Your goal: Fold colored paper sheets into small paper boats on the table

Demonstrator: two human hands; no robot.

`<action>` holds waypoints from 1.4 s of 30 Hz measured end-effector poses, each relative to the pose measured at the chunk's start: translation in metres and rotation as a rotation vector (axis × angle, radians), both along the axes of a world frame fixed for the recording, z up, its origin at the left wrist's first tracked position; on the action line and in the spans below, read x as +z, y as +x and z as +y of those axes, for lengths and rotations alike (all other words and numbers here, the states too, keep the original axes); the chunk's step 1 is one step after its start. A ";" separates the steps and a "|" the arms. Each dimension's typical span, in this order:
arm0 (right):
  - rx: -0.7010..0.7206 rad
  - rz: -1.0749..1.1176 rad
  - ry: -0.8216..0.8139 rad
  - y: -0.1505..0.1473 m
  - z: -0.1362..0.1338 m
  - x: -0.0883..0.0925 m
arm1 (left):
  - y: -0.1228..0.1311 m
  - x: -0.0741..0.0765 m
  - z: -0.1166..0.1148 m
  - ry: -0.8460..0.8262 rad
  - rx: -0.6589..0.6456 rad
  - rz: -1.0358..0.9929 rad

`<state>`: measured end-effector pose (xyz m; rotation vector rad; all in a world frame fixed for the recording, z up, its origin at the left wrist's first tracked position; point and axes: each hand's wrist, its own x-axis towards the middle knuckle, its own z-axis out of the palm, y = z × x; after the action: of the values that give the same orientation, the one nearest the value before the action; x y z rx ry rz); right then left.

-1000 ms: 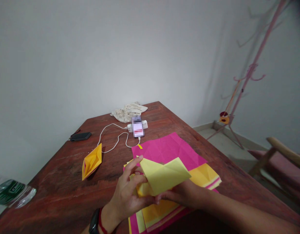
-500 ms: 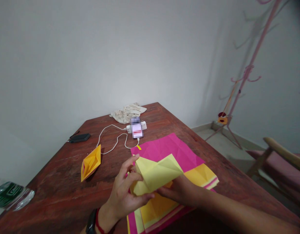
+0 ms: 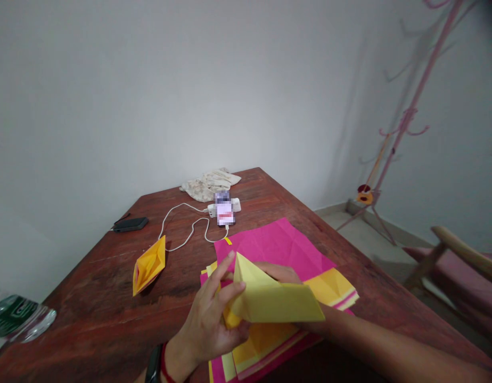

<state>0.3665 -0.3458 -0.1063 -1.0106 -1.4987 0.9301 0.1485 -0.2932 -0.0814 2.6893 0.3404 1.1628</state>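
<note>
A folded sheet of pale yellow paper [image 3: 278, 303] is held up above the table, one pointed corner upward and a long flap facing me. My left hand [image 3: 214, 308] grips its left end, thumb below and fingers curled round the edge. Behind the paper, my right hand [image 3: 281, 272] presses against its far side, its fingertips mostly covered. A bit of deeper yellow paper [image 3: 232, 318] shows by my left palm. Underneath lie a large pink sheet [image 3: 270, 244] and a stack of yellow and pink papers [image 3: 265, 346].
On the left of the wooden table [image 3: 106, 298] sits a folded yellow paper piece [image 3: 150, 265]. Further back are a dark power bank-like box [image 3: 131, 224], a phone [image 3: 224, 210] on a white cable, and a crumpled cloth [image 3: 210, 184]. A bottle [image 3: 22, 318] is at far left, a chair [image 3: 465, 255] at right.
The pale yellow paper has turned, its flap swinging down and to the right. My right hand has moved up behind it, while my left hand has shifted slightly right.
</note>
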 end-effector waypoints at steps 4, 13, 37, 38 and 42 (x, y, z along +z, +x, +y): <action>-0.032 0.022 0.015 0.001 0.004 -0.006 | -0.001 0.000 0.002 -0.063 0.032 -0.033; -0.097 -0.155 0.151 -0.004 -0.002 0.003 | -0.001 -0.002 0.003 -0.149 0.134 -0.029; -0.137 -0.018 0.063 0.007 0.012 -0.006 | 0.017 0.008 0.009 -1.632 -0.060 -0.557; -0.142 0.016 0.032 0.008 0.015 -0.007 | 0.017 0.007 0.012 -1.666 -0.061 -0.541; -0.107 0.143 -0.078 0.007 0.019 -0.008 | 0.016 0.005 0.018 -1.701 -0.044 -0.525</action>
<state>0.3734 -0.3266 -0.1144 -1.0479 -1.2855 0.9696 0.1649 -0.2755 -0.0767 0.8951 0.7033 0.7982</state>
